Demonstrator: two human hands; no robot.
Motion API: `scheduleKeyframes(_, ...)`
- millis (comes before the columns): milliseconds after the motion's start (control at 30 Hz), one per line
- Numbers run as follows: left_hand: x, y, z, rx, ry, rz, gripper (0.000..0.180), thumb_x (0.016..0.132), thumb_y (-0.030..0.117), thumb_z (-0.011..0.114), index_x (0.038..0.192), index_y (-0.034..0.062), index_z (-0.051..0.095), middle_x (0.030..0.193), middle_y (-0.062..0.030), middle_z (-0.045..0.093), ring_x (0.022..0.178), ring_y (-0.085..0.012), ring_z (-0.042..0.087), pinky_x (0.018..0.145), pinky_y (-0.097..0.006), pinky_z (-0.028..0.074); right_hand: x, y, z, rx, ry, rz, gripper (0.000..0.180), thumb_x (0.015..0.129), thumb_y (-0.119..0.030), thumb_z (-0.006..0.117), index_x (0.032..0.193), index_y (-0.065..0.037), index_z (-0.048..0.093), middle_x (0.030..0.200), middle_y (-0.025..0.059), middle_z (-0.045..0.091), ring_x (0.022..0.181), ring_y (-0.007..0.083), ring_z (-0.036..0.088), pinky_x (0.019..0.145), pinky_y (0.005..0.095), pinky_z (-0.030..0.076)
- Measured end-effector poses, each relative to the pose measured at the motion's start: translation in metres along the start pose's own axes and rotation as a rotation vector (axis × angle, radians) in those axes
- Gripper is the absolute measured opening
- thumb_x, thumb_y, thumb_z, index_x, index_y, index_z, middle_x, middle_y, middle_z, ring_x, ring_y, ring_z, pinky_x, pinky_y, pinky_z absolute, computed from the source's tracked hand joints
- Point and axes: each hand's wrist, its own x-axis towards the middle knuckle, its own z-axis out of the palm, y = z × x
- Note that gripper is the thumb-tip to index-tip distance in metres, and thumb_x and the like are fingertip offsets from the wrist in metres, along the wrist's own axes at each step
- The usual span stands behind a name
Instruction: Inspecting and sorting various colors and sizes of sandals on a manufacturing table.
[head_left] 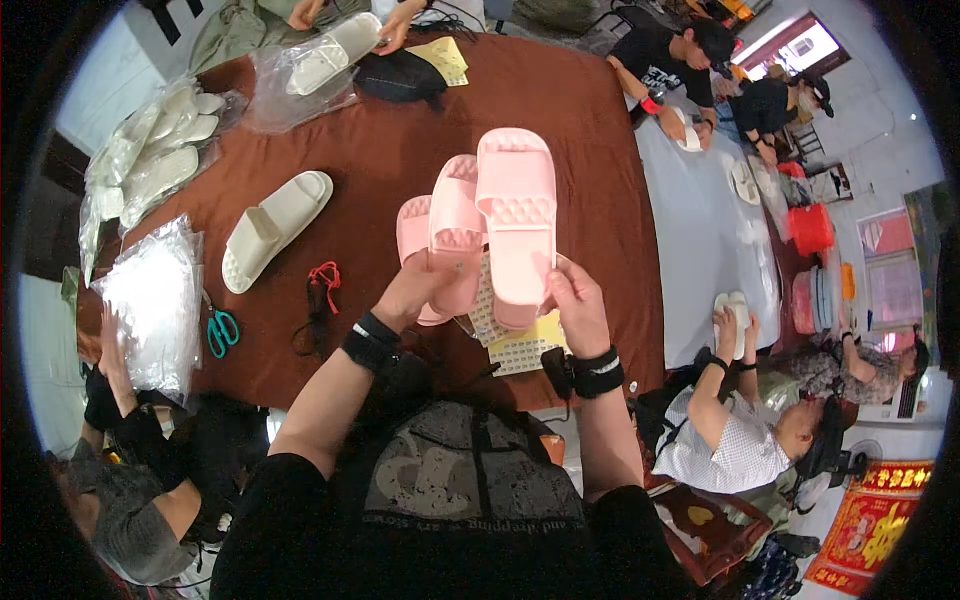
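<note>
My left hand (412, 290) is closed on the heel end of a pink slipper (459, 205), toe pointing away from me. My right hand (577, 303) grips the heel of another pink slipper (522, 230), thumb along its edge. The two slippers are side by side, the right one partly overlapping the left. Behind the left one shows a further pink slipper (412, 228), mostly hidden; whether my left hand touches it I cannot tell. Beneath my hands lies a yellow sheet with rows of small labels (528, 350), partly covered by the slippers.
On the brown tablecloth (600, 200) are a cream slipper (275, 230), teal-handled scissors (221, 328), a red cord (323, 285) and clear plastic bags (155, 300). Bagged cream slippers (165, 145) pile at far left. Co-workers handle pale slippers around the brown and grey (700, 230) tables.
</note>
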Motion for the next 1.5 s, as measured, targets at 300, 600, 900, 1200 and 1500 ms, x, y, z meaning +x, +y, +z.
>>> scheduleKeyframes(300,0.017,-0.047,-0.054,-0.082,0.082,-0.108,0.031,0.083,0.006,0.051,0.112,-0.0055,0.051,0.100,-0.0107,0.061,0.086,-0.0180,0.062,0.078,-0.032,0.051,-0.048,0.133,-0.052,-0.360,0.279,0.097,0.019,0.081,-0.008,0.058,0.098,0.000,0.060,0.081,0.0059,0.063,0.070,0.0117,0.058,0.062,0.0255,0.048)
scheduleKeyframes(600,0.021,-0.051,-0.039,-0.023,0.152,-0.142,0.036,0.082,0.001,0.050,0.117,-0.0055,0.047,0.107,-0.0121,0.058,0.093,-0.0199,0.060,0.083,-0.032,0.049,-0.060,0.175,-0.025,-0.790,0.364,-0.090,0.018,0.077,-0.001,0.054,0.095,0.001,0.056,0.090,0.0175,0.058,0.082,0.0312,0.058,0.074,0.0373,0.047)
scheduleKeyframes(900,0.019,-0.060,-0.045,-0.036,0.166,-0.151,0.032,0.085,0.001,0.050,0.117,-0.0005,0.048,0.101,-0.0079,0.058,0.089,-0.0174,0.059,0.079,-0.029,0.049,-0.060,0.170,-0.013,-0.971,0.302,-0.110,0.021,0.075,0.001,0.053,0.096,-0.003,0.052,0.092,0.0163,0.055,0.088,0.0343,0.051,0.078,0.0423,0.042)
scheduleKeyframes(1200,0.019,-0.065,-0.047,-0.031,0.196,-0.235,0.033,0.087,0.005,0.051,0.119,-0.0010,0.047,0.107,-0.0103,0.057,0.095,-0.0209,0.058,0.084,-0.033,0.048,-0.059,0.175,-0.013,-0.942,0.343,-0.162,0.022,0.075,0.002,0.053,0.096,-0.003,0.052,0.092,0.0153,0.055,0.089,0.0331,0.051,0.079,0.0414,0.042)
scheduleKeyframes(1500,0.021,-0.071,-0.052,-0.087,0.164,-0.254,0.036,0.086,0.005,0.051,0.122,-0.0009,0.045,0.111,-0.0099,0.055,0.099,-0.0208,0.056,0.086,-0.034,0.047,-0.058,0.176,-0.016,-0.899,0.349,-0.132,0.025,0.075,0.001,0.054,0.099,-0.003,0.052,0.094,0.0159,0.056,0.087,0.0338,0.051,0.078,0.0419,0.042)
